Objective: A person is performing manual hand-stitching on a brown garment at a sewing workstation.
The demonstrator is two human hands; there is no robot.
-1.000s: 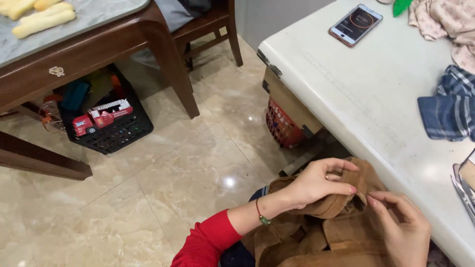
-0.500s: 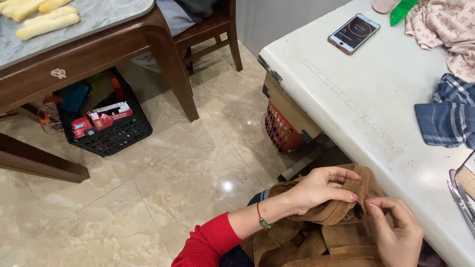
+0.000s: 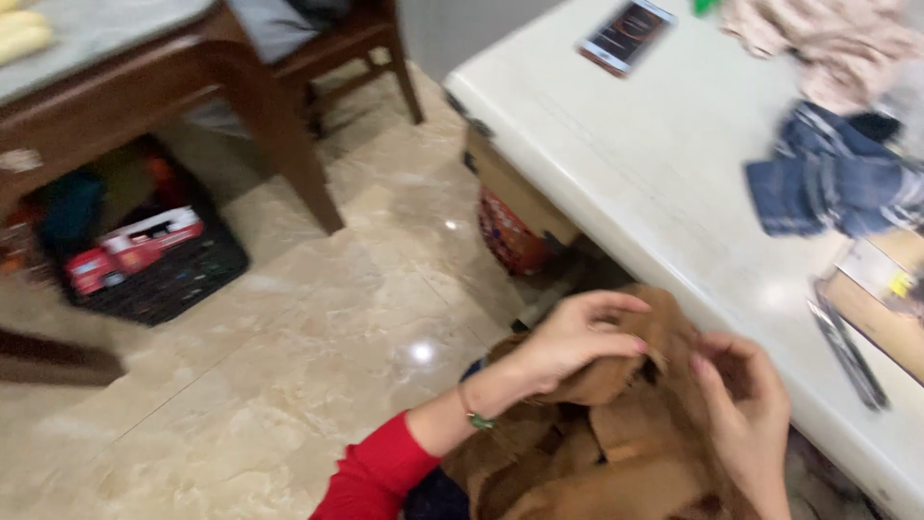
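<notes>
hard to make out: the whole frame is smeared by motion, so we cannot tell what kind of garment the brown garment (image 3: 616, 438) is; its lower part runs off the bottom edge.
left hand: our left hand (image 3: 568, 337), red sleeve (image 3: 375, 477) and green bracelet (image 3: 474, 416) behind it, is curled over the top fold of the brown cloth, fingers bent around it.
right hand: our right hand (image 3: 746, 409) is against the same fold from the other side, fingers bent in toward the cloth; whether they pinch it we cannot tell.
where the garment sits: low in the frame, bunched on our lap just beside the rounded edge of the white table (image 3: 626, 164).
on the table: a phone (image 3: 626, 37) at the far end, a pale pink cloth (image 3: 818, 43), a blue plaid cloth (image 3: 833, 178), a cardboard box (image 3: 881, 299) cut off at the right, and a dark slim tool (image 3: 847, 351) beside it.
under the table: a red patterned basket (image 3: 510, 236), half hidden by the tabletop.
across the floor: a dark wooden table (image 3: 173, 91), a chair (image 3: 327, 43), and a black crate (image 3: 154, 270) holding a red toy truck (image 3: 135, 248).
</notes>
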